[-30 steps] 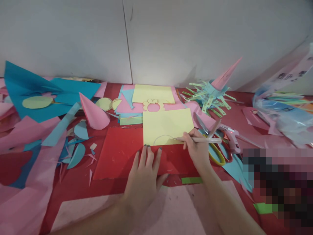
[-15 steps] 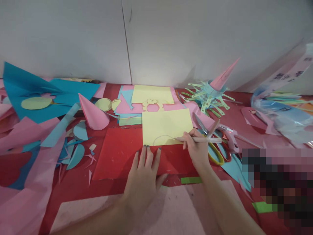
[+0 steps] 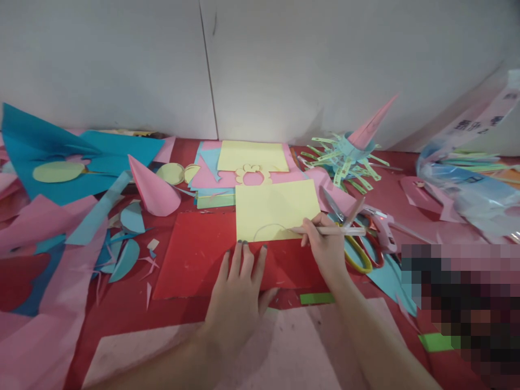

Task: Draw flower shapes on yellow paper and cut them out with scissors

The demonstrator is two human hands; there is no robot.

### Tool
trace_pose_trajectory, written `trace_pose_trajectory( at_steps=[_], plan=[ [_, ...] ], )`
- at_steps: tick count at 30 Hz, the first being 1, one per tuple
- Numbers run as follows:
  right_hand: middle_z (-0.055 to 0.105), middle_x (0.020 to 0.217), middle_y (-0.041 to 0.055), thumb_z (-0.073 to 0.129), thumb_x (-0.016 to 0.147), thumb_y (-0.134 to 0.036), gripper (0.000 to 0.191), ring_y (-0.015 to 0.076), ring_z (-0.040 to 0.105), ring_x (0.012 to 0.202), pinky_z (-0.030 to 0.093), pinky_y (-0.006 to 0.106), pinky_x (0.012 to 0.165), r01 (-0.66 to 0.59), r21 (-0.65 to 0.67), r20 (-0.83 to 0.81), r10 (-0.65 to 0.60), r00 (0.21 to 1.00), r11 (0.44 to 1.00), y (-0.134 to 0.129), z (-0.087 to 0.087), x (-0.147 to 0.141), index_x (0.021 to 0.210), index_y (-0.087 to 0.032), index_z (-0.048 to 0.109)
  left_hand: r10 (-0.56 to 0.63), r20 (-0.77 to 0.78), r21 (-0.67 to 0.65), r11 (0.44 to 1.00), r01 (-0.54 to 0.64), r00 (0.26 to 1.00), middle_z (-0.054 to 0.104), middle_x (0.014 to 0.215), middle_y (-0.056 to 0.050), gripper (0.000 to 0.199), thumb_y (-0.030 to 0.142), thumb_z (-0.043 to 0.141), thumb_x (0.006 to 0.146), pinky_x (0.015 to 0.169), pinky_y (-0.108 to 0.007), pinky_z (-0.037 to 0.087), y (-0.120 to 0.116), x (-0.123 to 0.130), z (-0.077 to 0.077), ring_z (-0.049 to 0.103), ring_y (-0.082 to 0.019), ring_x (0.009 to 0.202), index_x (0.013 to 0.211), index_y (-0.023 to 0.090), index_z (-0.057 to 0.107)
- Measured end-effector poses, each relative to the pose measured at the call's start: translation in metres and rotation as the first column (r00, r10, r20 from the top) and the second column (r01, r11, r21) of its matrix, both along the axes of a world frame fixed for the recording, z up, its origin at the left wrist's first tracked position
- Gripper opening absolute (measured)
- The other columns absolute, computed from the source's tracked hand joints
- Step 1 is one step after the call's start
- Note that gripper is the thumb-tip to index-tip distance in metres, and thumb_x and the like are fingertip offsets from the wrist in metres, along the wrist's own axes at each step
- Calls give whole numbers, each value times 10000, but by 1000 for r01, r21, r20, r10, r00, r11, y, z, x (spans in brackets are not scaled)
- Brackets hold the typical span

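Note:
Spread flat, my left hand (image 3: 238,290) lies on a red board (image 3: 195,244), its fingertips at the lower edge of a yellow sheet of paper (image 3: 280,203). A thin curved pencil line arches over the lower part of that sheet. My right hand (image 3: 327,244) is closed round a pencil (image 3: 337,231), whose tip rests at the right end of the arc. Just right of this hand lie scissors with yellow handles (image 3: 359,254) and others with red handles (image 3: 376,252), partly covering each other. A scalloped yellow paper ring (image 3: 239,177) sits behind the sheet.
A pink paper cone (image 3: 156,189) and blue paper scraps (image 3: 125,260) lie to the left. At the back right stands a paper piece with a pink spike (image 3: 371,127). A pink glue gun (image 3: 384,230) and a plastic bag (image 3: 479,184) are on the right. A wall (image 3: 142,65) closes the back.
Almost nothing differs. The view has shifted very slightly, while both hands, the pencil and the yellow sheet keep their places.

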State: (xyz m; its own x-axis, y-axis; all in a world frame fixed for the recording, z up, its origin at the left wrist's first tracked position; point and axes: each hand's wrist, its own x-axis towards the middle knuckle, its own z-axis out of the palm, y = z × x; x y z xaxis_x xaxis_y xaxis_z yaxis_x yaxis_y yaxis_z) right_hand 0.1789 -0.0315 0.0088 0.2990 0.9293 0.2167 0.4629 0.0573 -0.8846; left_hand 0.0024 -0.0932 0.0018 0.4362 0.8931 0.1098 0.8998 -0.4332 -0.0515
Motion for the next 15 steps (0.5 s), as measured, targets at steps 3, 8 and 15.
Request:
trace_pose_trajectory(
  at_steps=[3, 8, 15],
  plan=[
    [441, 366, -68, 501, 778, -230, 304, 97, 438, 411, 347, 226, 495, 12, -2, 23, -12, 1000, 1000, 0, 0, 0, 497, -206, 388, -2, -11, -5, 1000, 2, 1000, 456, 1254, -179, 582, 461, 310, 845, 958, -469, 328, 0, 0, 1, 375, -320, 1194, 1332, 142, 301],
    [361, 355, -89, 495, 767, -205, 300, 94, 385, 376, 323, 228, 453, 41, 30, -44, -39, 998, 999, 0, -2, 0, 506, -216, 347, 5, 6, 5, 1000, -5, 1000, 465, 1250, -162, 577, 476, 268, 852, 960, -459, 332, 1, 0, 1, 379, -307, 1196, 1331, 157, 305],
    [380, 365, -82, 494, 769, -224, 296, 100, 426, 408, 342, 229, 481, 29, 27, -11, -29, 1000, 999, 1, -3, 1, 507, -214, 358, 1, -21, -3, 1000, -1, 1000, 462, 1251, -169, 584, 470, 312, 841, 955, -464, 335, 1, 0, 1, 381, -316, 1191, 1329, 148, 309]
  ],
)
